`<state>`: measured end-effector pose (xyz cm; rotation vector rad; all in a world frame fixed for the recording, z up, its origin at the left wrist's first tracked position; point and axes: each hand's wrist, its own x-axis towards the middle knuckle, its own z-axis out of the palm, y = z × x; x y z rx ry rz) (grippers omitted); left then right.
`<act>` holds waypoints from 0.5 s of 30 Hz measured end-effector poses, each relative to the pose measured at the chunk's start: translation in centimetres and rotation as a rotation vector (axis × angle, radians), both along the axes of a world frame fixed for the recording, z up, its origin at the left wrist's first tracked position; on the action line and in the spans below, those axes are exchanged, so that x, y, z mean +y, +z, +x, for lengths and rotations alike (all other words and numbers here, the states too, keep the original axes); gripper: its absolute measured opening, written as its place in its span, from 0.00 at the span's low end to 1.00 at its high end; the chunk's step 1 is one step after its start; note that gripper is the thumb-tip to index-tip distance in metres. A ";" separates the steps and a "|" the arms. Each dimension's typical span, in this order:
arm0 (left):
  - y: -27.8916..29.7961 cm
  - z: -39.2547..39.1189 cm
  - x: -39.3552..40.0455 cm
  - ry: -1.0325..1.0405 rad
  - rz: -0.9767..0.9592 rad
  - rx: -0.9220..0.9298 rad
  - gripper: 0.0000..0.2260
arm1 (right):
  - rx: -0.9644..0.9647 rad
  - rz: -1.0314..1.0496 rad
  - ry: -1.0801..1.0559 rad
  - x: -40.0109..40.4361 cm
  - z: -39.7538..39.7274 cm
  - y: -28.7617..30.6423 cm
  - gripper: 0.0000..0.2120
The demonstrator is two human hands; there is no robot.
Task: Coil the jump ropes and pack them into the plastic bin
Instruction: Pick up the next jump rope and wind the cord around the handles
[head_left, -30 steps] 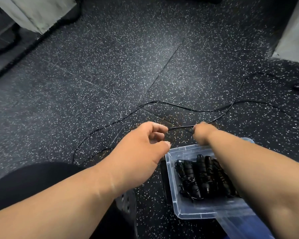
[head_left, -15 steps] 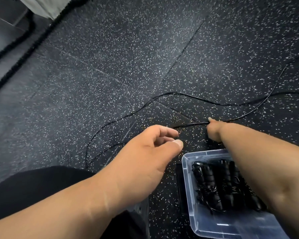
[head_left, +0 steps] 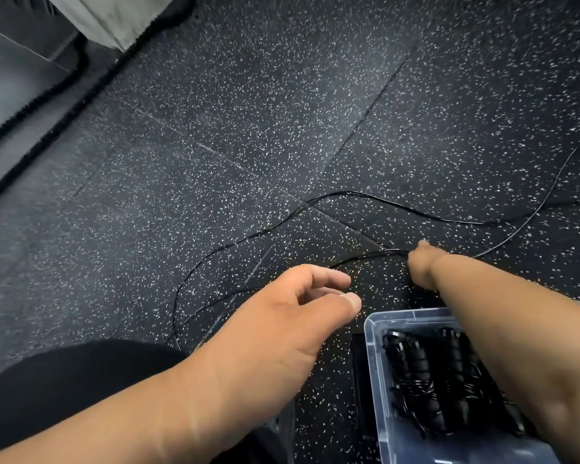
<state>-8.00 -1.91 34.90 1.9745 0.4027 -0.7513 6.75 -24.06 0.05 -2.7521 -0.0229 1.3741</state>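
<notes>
Head view: dark rubber floor (head_left: 248, 112) flecked with white, seams between tiles crossing near the middle. Thin black jump rope (head_left: 365, 195) lying loose across the floor in long curves, running off toward the right edge, with a loop bending down toward the lower left near a dark-clothed knee (head_left: 64, 390). Right hand (head_left: 421, 264) reaching forward past the bin, grip closed round a strand of the rope and pinching it just above the floor; fingers mostly hidden behind the wrist. From that grip, strand stretching leftward toward the left hand (head_left: 298, 313). Left hand held in the air nearer the camera, fingers loosely curled, thumb tip and forefinger apart; grip relaxed and spread, holding nothing, the strand passing just behind the fingertips, touching or not cannot be told. Clear plastic bin (head_left: 370, 346) on the floor at the lower right, partly under the right forearm. Inside it, several coiled ropes (head_left: 426, 380) packed side by side, black handles wrapped in cord, exact count hard to tell. Dark flat thing on the floor just left of the bin, too dim to name. Thick black rope (head_left: 47, 95) lying along the floor's far left edge, beside a pale object (head_left: 114, 18) in the upper left corner.
</notes>
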 end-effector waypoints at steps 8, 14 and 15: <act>0.2 0.3 -0.5 0.025 -0.015 0.035 0.10 | -0.021 0.069 0.024 -0.8 -1.3 1.0 0.37; 0.6 -0.2 -0.3 0.015 -0.046 0.058 0.18 | -0.033 -0.049 0.130 -2.1 -1.6 1.6 0.22; 0.5 -0.2 -0.2 0.015 -0.049 0.063 0.20 | -0.065 -0.071 0.216 -2.5 -1.0 1.3 0.21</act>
